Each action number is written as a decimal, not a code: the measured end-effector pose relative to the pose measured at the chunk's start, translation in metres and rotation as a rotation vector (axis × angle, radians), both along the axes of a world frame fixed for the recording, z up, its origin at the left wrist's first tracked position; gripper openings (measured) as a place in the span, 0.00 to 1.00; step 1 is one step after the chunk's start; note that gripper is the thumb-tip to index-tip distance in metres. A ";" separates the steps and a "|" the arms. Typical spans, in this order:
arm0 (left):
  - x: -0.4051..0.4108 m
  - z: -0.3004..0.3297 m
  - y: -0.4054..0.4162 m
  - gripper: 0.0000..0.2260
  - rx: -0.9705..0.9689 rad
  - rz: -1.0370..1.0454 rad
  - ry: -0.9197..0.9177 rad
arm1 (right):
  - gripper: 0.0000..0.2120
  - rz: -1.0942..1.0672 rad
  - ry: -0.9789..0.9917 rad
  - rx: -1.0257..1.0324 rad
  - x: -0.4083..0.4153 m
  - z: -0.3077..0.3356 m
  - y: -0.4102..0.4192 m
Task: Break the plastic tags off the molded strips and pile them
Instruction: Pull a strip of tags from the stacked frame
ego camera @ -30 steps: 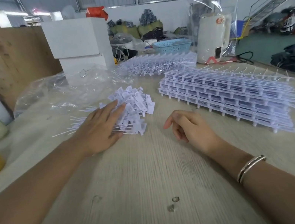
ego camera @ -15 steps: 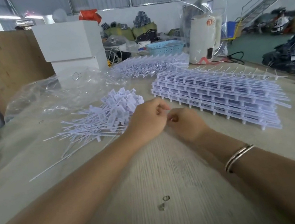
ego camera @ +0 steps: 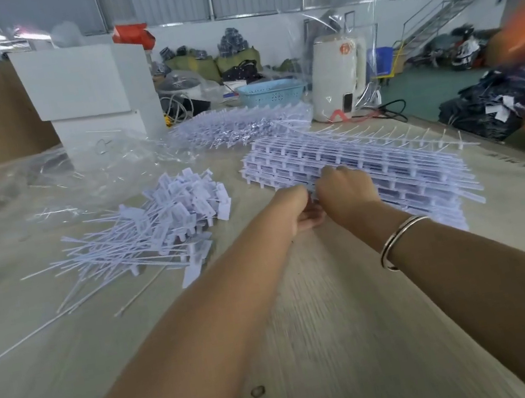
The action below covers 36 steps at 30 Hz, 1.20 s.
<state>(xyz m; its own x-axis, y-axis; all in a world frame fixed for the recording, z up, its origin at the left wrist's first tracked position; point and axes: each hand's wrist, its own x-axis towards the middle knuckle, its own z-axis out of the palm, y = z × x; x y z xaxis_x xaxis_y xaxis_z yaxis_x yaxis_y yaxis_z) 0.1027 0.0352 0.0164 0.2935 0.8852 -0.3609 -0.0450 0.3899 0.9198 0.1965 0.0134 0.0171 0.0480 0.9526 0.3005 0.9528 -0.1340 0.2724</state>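
Both hands meet at the near edge of the stack of molded strips (ego camera: 370, 163), which lies on the right half of the table (ego camera: 313, 346). The right hand (ego camera: 346, 191), a bracelet (ego camera: 400, 241) on its wrist, has its fingers curled onto the top strip at that edge and seems to pinch it. The left hand (ego camera: 294, 211) comes in just beside it, fingers tucked under and toward the same spot; whether they grip the strip or only touch it I cannot tell, because the knuckles and motion blur hide the fingertips.

My reading is that the person is taking a fresh strip off the stack to start snapping tags. To do that well, I would lift only the top layer, peeling it free so the thin tails of the layer below do not tangle and drag along. Holding close to the runner with both hands, close together, should let each tag break cleanly with a short twist rather than a long bend.

To the left of the hands, well apart from the stack, the pile of loose tags (ego camera: 162, 229) sits near the middle of the table, heads bunched toward the far side and tails fanned toward the left edge. Freed tags belong there. Toward the far edge lies a second batch of strips (ego camera: 242, 125), crumpled clear plastic wrap (ego camera: 59, 177) to its left, and a blue basket (ego camera: 271, 93) beyond.
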 end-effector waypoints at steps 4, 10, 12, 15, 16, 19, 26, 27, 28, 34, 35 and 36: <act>0.009 0.002 0.002 0.12 0.003 0.050 -0.015 | 0.12 0.002 0.054 0.008 0.002 0.003 0.000; 0.011 0.003 0.000 0.12 0.002 0.088 -0.019 | 0.12 0.033 0.005 -0.009 0.005 -0.002 0.003; 0.011 0.005 0.002 0.11 -0.013 0.075 0.014 | 0.12 0.064 0.018 0.014 0.004 -0.003 0.003; 0.011 0.011 0.003 0.05 -0.049 0.066 0.059 | 0.10 0.141 0.063 0.072 -0.003 -0.003 0.000; 0.011 0.011 0.003 0.07 -0.059 0.082 0.061 | 0.10 0.166 0.076 0.078 -0.003 -0.005 0.000; 0.012 0.004 0.006 0.12 -0.011 0.125 0.036 | 0.10 0.165 0.336 0.054 0.002 -0.010 0.001; -0.012 -0.001 -0.004 0.12 0.077 0.129 0.007 | 0.32 0.033 0.712 -0.341 0.003 0.002 0.014; -0.017 0.000 -0.006 0.10 0.104 0.115 0.040 | 0.29 0.073 0.789 -0.401 0.002 0.007 0.012; -0.022 0.003 -0.007 0.08 0.138 0.105 0.069 | 0.25 0.135 0.898 -0.454 0.002 0.011 0.009; -0.073 0.029 -0.005 0.14 0.333 0.162 0.319 | 0.29 0.098 1.319 -0.354 0.022 0.018 0.002; -0.083 0.034 -0.007 0.15 0.343 0.145 0.344 | 0.29 0.061 1.273 -0.332 0.022 0.017 0.001; -0.092 0.040 -0.010 0.12 0.369 0.124 0.369 | 0.29 0.031 1.239 -0.302 0.021 0.016 0.001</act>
<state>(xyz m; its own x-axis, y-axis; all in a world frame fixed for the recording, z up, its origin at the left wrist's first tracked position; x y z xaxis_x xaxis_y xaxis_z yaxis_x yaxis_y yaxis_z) 0.0104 0.0250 0.0562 0.0915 0.9927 -0.0783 0.2818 0.0496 0.9582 0.2171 0.0142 0.0326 0.1163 0.9808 -0.1566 0.5917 -0.1951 -0.7822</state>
